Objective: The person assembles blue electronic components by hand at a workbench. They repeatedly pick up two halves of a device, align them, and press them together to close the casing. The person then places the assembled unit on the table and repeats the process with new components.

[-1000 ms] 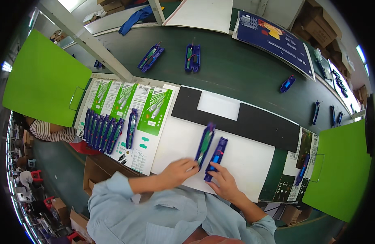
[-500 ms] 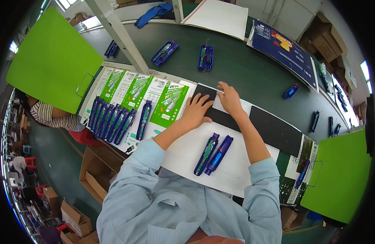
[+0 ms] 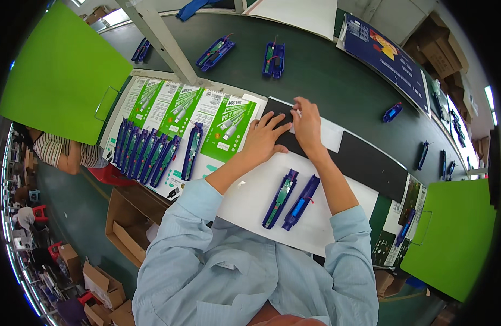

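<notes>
Both of your hands rest side by side at the black strip on the white sheet. Your left hand (image 3: pixel 264 140) has its fingers spread wide and laid flat, pressing on the left end of the black strip (image 3: pixel 370 167), with nothing gripped. Your right hand (image 3: pixel 309 125) has its fingers bent, the thumb and forefinger close together over the strip just beside the left fingertips; whether they pinch anything you cannot tell from this view. Just right of those right fingers, a white patch (image 3: pixel 331 136) shows along the strip's far edge. Nearer your body than the fingers, on the white sheet (image 3: pixel 239 201), lie two slim blue cases, apart from each other: the left case (image 3: pixel 280 199) with a green board inside, the right case (image 3: pixel 301 204) with a bright blue part and a red wire. Left of your left fingers are green-and-white printed cards (image 3: pixel 227 130), carrying a slanted row of blue cases (image 3: pixel 146 154) and one single case (image 3: pixel 193 151) set apart from it. Beyond the fingers, on the green table (image 3: pixel 326 76), sit two wider blue cases, the left one (image 3: pixel 215 52) tilted and the other (image 3: pixel 273 60) nearly straight. Well right of the fingers is a small blue case (image 3: pixel 392 112).
</notes>
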A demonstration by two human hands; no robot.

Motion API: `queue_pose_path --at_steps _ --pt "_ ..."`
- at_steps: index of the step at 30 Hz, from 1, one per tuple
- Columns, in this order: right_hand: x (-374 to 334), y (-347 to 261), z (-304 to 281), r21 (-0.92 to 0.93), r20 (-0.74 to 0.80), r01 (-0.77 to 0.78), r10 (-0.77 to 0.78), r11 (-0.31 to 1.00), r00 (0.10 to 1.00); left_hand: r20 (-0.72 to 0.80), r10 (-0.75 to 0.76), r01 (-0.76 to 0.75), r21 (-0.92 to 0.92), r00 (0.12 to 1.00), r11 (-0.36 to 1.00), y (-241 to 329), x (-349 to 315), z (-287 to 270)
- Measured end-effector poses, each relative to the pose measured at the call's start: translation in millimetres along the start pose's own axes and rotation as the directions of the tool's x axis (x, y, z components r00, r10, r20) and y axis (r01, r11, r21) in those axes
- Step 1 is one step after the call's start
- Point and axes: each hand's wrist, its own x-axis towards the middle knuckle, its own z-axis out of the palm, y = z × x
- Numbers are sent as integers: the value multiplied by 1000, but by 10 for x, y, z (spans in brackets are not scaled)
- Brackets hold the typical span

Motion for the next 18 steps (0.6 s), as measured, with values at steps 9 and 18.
queue_pose_path --at_steps 9,18 --pt "-1120 -247 -1698 313 219 -500 451 808 865 -228 67 -113 -197 971 974 791 -922 -579" --pt "-2051 -715 -1489 306 572 -743 509 595 643 6 235 -230 -175 972 957 1248 -1945 -11"
